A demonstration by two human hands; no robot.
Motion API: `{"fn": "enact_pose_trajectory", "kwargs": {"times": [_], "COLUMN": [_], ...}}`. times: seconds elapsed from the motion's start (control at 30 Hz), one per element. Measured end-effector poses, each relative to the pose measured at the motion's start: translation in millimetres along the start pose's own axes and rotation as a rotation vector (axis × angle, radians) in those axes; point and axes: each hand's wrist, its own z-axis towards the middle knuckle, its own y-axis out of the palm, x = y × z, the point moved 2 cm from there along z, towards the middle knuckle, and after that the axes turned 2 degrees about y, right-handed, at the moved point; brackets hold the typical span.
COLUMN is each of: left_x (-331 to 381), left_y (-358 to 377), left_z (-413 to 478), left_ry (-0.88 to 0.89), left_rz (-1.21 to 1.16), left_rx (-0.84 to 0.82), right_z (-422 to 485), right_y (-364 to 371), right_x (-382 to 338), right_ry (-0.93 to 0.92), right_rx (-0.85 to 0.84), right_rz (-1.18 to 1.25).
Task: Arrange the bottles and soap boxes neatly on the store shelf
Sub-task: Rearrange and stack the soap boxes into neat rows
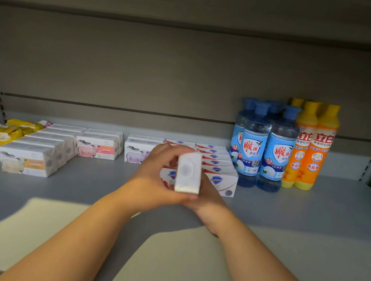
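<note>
Soap box [188, 173] in left hand [156, 174]; orange bottles [317, 147] read 立白.

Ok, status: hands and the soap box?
Left hand, right hand both hold white cardboard soap box, held on end. Red-and-white soap box row directly behind it. Blue-capped clear bottles to the right, apart.
</note>
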Motion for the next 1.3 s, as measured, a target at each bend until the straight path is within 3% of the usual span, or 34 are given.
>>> {"fn": "enact_pose_trajectory", "kwargs": {"times": [0.1, 0.2, 0.3, 0.4, 0.47, 0.57, 0.7, 0.77, 0.9, 1.03, 1.2, 1.3], "left_x": [10, 12, 10, -1, -13, -26, -25, -25, -20, -7, -3, 0], "left_y": [5, 2, -5, -16, -19, -18, -18, -18, -16, -11, -17, -16], "left_z": [-2, -2, 3, 12, 14, 11, 9, 10, 15, 10, 4, 7], "left_ry": [0.111, 0.098, -0.077, -0.275, -0.489, -0.707, -0.82, -0.796, -0.662, -0.319, -0.036, -0.048], "left_rz": [0.154, 0.09, -0.18, -0.424, -0.553, -0.601, -0.828, -0.797, -0.421, -0.173, -0.041, 0.033], "left_rx": [-0.086, -0.069, 0.122, 0.423, 0.495, 0.436, 0.416, 0.382, 0.361, 0.198, 0.077, 0.197], "right_z": [-2, -5, -6, -9, -11, -15, -16, -15, -13, -11, -15, -15], "right_y": [3, 1, -2, -3, -3, -4, -1, -2, -10, -19, -7, -3], "right_x": [-10, -10, -4, -8, -10, -12, -16, -17, -17, -19, -19, -17], "right_ry": [-0.103, -0.113, -0.005, -0.022, -0.07, -0.199, -0.432, -0.393, -0.217, 0.063, 0.454, 0.463], "right_rx": [-0.021, -0.019, 0.016, 0.117, 0.168, 0.203, 0.254, 0.261, 0.335, 0.349, 0.113, 0.07], "right_rz": [-0.181, -0.11, 0.149, 0.323, 0.424, 0.226, -0.062, 0.017, 0.452, 0.832, 0.915, 0.871]}}
